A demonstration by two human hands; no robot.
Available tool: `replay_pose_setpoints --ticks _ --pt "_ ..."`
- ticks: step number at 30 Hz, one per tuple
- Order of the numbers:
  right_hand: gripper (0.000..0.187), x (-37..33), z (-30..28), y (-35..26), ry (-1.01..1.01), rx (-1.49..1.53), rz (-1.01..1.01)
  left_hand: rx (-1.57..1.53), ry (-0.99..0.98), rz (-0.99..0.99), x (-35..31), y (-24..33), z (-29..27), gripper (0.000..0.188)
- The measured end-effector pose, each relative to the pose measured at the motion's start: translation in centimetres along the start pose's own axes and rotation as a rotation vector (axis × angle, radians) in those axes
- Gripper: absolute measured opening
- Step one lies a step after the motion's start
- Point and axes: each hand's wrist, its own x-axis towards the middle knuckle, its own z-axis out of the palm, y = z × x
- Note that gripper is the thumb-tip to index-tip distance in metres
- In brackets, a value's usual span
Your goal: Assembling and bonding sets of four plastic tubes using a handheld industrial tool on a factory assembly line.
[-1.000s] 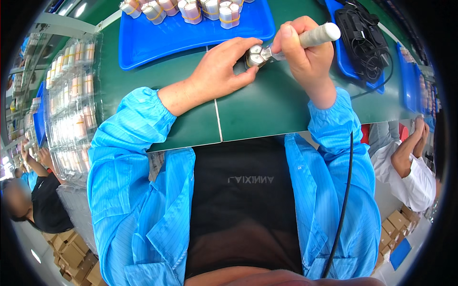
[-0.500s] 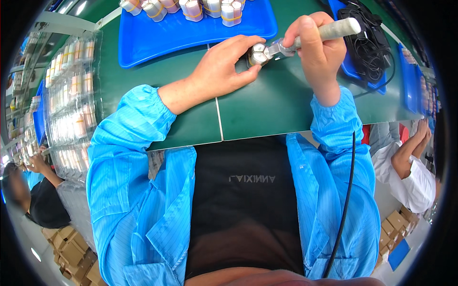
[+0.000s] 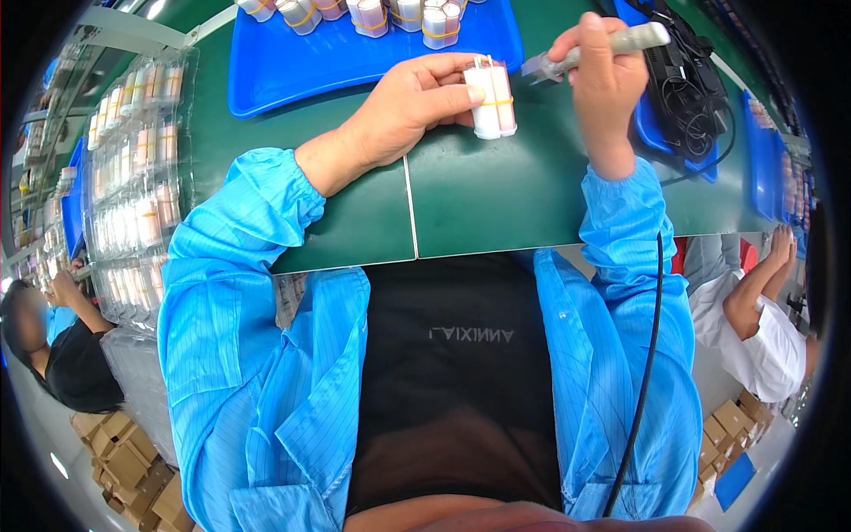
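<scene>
My left hand point(image 3: 409, 105) is closed round one side of a bundle of white and pink cylinders point(image 3: 490, 105). A yellow band circles the bundle, and its long side now faces me above the green table. To the right, my right hand point(image 3: 606, 89) grips a hand tool point(image 3: 634, 39) with a thick, pale grey handle. Its flat, lighter tip points left toward the bundle, with a small gap between them. The tip is too unclear to tell whether it is a brush or a blade.
A blue tray point(image 3: 292, 93) with several similar banded bundles lies beyond my left hand. Stacked clear plastic trays point(image 3: 142, 213) of bundles stand at left. At right, a dark heap of cable point(image 3: 687, 111) rests in another blue tray. Co-workers sit on both sides.
The bundle has been turned from end-on to side-on. The tool's tip, at the bundle's end before, has drawn away to the right.
</scene>
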Motion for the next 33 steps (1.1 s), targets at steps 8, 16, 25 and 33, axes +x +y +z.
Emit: replay_pose_setpoints --ticks 8,16,25,33 --pt "0.02 -1.4 1.1 1.1 -0.164 -0.04 -0.067 -0.243 -0.08 -0.083 0.3 0.5 -0.8 0.051" --pt "0.02 -1.6 1.1 0.7 -0.176 -0.1 -0.087 -0.374 -0.122 -0.051 0.6 0.3 -1.7 0.053" --pt "0.02 -1.8 0.9 0.8 -0.206 -0.201 -0.148 -0.533 -0.159 -0.07 0.4 0.3 -1.9 0.049" --pt "0.023 -1.7 1.7 0.3 -0.182 -0.234 -0.232 -0.522 -0.136 -0.036 0.6 -0.1 -2.1 0.051"
